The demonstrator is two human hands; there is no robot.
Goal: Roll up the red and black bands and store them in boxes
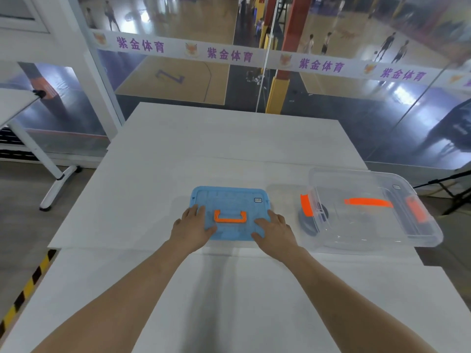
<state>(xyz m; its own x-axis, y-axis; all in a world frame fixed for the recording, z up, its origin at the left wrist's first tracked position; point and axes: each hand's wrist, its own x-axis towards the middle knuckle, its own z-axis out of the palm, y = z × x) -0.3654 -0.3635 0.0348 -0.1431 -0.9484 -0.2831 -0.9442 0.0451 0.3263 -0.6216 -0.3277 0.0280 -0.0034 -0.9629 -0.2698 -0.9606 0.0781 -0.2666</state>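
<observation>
The blue box [229, 197] stands near the middle of the white desk [178, 149], lid side up, with its orange handle [230, 217] lying flat on the centre of the lid. The left hand [193, 225] rests palm down on the left part of the lid, and the right hand [274, 229] rests palm down on the right part. The handle lies between the two hands and neither touches it. The grip of each hand is spread: the fingers are extended and lie flat on the lid, curled round nothing. Both forearms reach in from the near edge of the desk. The clear box [369, 225] stands to the right of the blue box, apart from it, close to the right edge of the desk. It carries an orange latch [305, 205] at its left end, a second orange latch [415, 208] at its right end, and an orange strip handle [367, 202] on top. A dark round roll [307, 222] shows at the left end of the clear box, partly seen through the wall; whether it lies inside cannot be told. Beyond the desk stands a glass wall [331, 110] carrying a white strip with purple characters [229, 54].
</observation>
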